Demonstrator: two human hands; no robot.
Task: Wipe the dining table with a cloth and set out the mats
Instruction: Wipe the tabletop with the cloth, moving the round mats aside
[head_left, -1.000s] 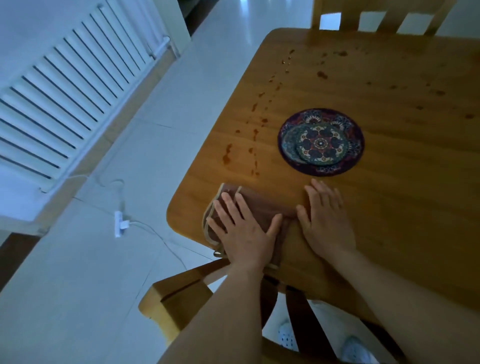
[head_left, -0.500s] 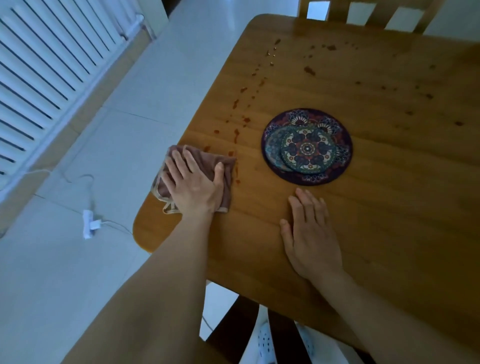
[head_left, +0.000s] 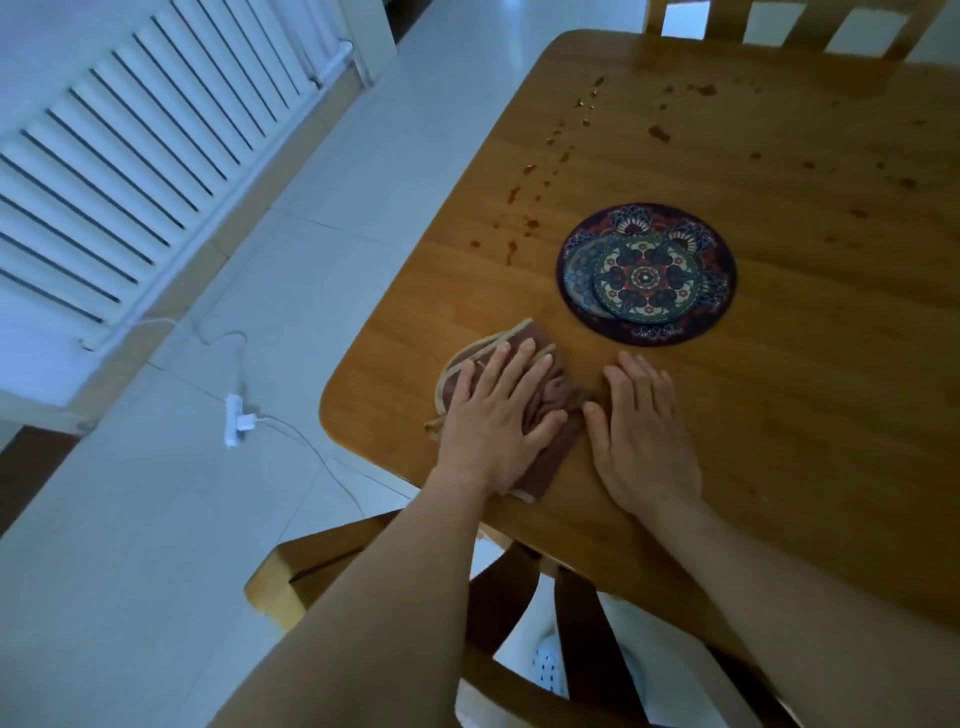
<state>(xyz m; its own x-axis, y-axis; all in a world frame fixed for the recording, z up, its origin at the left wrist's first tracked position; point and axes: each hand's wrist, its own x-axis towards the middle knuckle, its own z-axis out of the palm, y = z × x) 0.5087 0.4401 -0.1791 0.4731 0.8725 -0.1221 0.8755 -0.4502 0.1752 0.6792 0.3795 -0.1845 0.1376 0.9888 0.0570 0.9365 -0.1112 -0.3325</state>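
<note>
A crumpled brown cloth (head_left: 548, 410) with a pale trim lies near the front left corner of the wooden dining table (head_left: 805, 364). My left hand (head_left: 498, 415) presses flat on the cloth, fingers spread. My right hand (head_left: 644, 431) rests flat on the bare wood just right of the cloth, its thumb touching the cloth's edge. Beyond the hands sits a stack of round patterned mats (head_left: 647, 273), smaller ones on a larger dark one. Reddish-brown stains (head_left: 511, 249) dot the wood left of and behind the mats.
A wooden chair (head_left: 332, 566) stands under the table's near edge below my arms; another chair back (head_left: 779, 21) is at the far side. A white radiator (head_left: 130, 156) lines the left wall. A white plug and cable (head_left: 236, 426) lie on the tiled floor.
My left hand has pulled the cloth back toward me and to the right, away from the stains, so it now lies next to my right hand. The camera view shifted.
</note>
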